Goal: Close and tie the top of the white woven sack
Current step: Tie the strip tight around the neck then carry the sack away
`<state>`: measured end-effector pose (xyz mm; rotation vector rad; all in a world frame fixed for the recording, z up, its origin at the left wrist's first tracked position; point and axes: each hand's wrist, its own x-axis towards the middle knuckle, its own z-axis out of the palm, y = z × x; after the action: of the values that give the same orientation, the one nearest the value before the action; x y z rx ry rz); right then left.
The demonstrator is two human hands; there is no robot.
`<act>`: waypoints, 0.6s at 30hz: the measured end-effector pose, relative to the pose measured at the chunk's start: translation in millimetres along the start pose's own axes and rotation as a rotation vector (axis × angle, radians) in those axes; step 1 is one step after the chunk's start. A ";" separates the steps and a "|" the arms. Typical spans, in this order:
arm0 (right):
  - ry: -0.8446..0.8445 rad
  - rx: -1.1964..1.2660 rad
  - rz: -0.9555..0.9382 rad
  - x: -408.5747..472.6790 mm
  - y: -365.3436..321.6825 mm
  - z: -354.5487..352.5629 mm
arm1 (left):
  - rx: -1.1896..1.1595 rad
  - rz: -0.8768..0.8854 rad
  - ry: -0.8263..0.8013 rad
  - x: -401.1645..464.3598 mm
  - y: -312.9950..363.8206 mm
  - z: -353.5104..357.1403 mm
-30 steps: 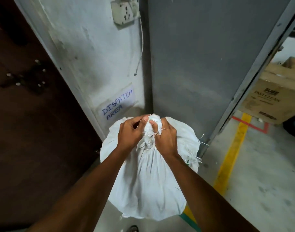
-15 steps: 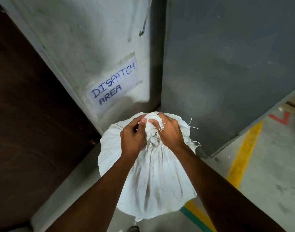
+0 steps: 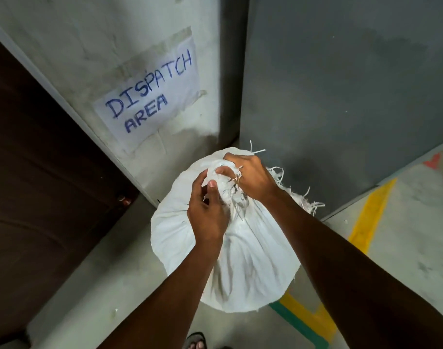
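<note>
Two hands work the gathered neck of the white woven sack point(image 3: 243, 248), which stands on the floor point(image 3: 404, 248) in the wall corner below the "DISPATCH AREA" sign point(image 3: 150, 96). The left hand point(image 3: 207, 210) has its grip pinched on the twisted fabric, thumb pressing its near side. Just beyond that grip, the right hand point(image 3: 250, 177) is clenched around the bunched top, frayed strands point(image 3: 301, 200) trailing past it. The knot looks half formed; next the ends probably need pulling apart to cinch it tight
</note>
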<state>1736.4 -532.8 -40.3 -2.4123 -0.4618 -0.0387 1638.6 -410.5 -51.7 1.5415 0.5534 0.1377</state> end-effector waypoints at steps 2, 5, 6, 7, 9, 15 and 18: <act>-0.007 -0.044 0.003 4.4 14.5 5.9 | -0.039 -0.028 -0.018 5.8 -10.2 8.0; -0.010 -0.105 -0.001 6.8 33.3 18.3 | -0.049 -0.080 -0.042 16.6 -32.0 19.9; -0.010 -0.132 0.012 5.1 39.6 23.6 | -0.031 -0.081 -0.059 19.4 -39.4 22.5; 0.000 -0.158 0.023 1.4 47.5 29.6 | -0.012 -0.075 -0.091 21.9 -49.0 24.3; 0.035 -0.168 0.040 -11.1 69.0 41.3 | 0.033 -0.055 -0.183 30.1 -70.6 24.6; 0.199 -0.074 0.336 -55.1 109.1 82.6 | 0.214 0.059 -0.356 65.0 -114.3 19.0; 0.217 0.026 0.404 -66.2 105.1 101.9 | 0.304 0.093 -0.474 71.0 -119.0 17.1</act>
<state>1700.5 -564.8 -193.5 -2.3964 0.1252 -0.1143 1677.2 -401.8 -185.6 1.8208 0.1275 -0.2480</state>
